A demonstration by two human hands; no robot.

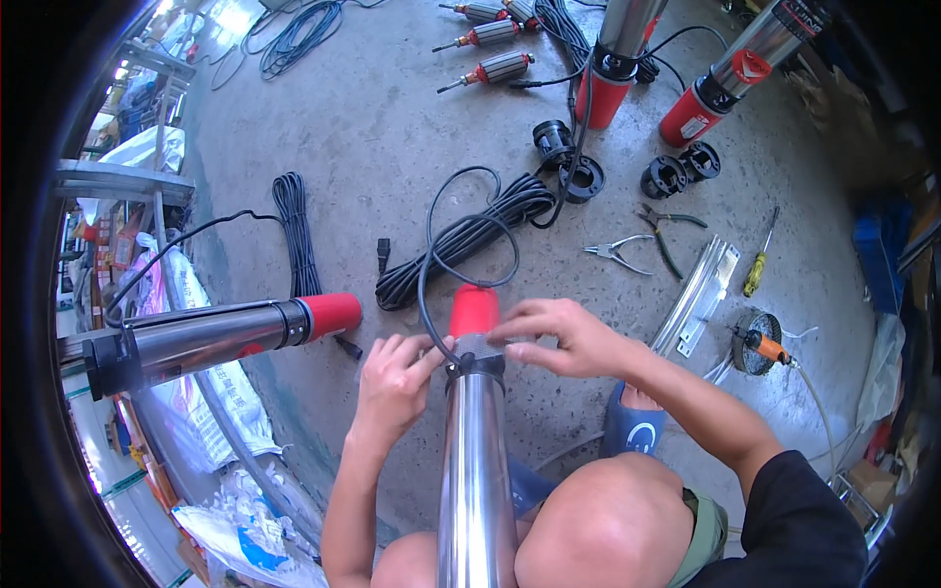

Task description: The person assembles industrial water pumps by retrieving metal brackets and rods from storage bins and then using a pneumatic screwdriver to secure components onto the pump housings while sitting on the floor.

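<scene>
A long steel cylindrical pump (475, 451) stands tilted between my knees, with a dark collar (478, 361) and a red end cap (474, 309) at its far end. A black cable (423, 294) loops into the collar's left side. My left hand (397, 377) is at that spot, its fingers bent and their tips against the cable and collar; what they pinch, if anything, is hidden. On the other side my right hand (559, 338) has thumb and fingers apart, fingertips close to the collar and red cap.
Beyond the cap lies a coiled black cable (470, 235). A second pump (216, 338) rests at the left. Pliers (662, 235), circlip pliers (618, 255), a yellow screwdriver (757, 265), metal strips (696, 294), black rings (583, 178), motor rotors (495, 69) and two upright pumps (603, 98) occupy the floor.
</scene>
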